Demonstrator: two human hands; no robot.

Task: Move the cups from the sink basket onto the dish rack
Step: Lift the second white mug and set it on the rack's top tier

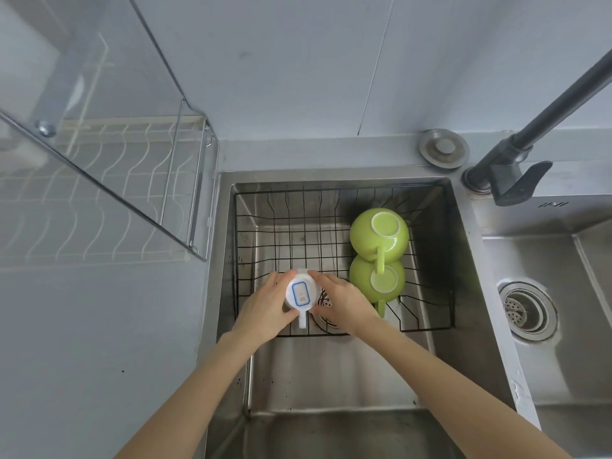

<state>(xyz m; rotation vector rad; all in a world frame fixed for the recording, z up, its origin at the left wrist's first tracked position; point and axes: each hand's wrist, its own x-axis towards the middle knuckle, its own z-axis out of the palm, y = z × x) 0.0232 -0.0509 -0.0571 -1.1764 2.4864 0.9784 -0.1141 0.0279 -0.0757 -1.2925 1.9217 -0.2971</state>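
Note:
A white cup (300, 293) with a blue-framed label on its base is upside down at the front left of the black wire sink basket (281, 207). My left hand (265, 308) wraps its left side and my right hand (344, 304) presses its right side. Two green cups lie upside down at the basket's right: the far green cup (379, 240) and the near green cup (377, 283), touching each other. The white wire dish rack (109, 193) stands on the counter to the left, behind a clear panel.
A dark faucet (516, 154) rises at the back right. A round metal cap (442, 148) sits on the counter behind the sink. A second sink basin with a drain strainer (526, 311) lies to the right. The clear panel (99, 104) slants above the rack.

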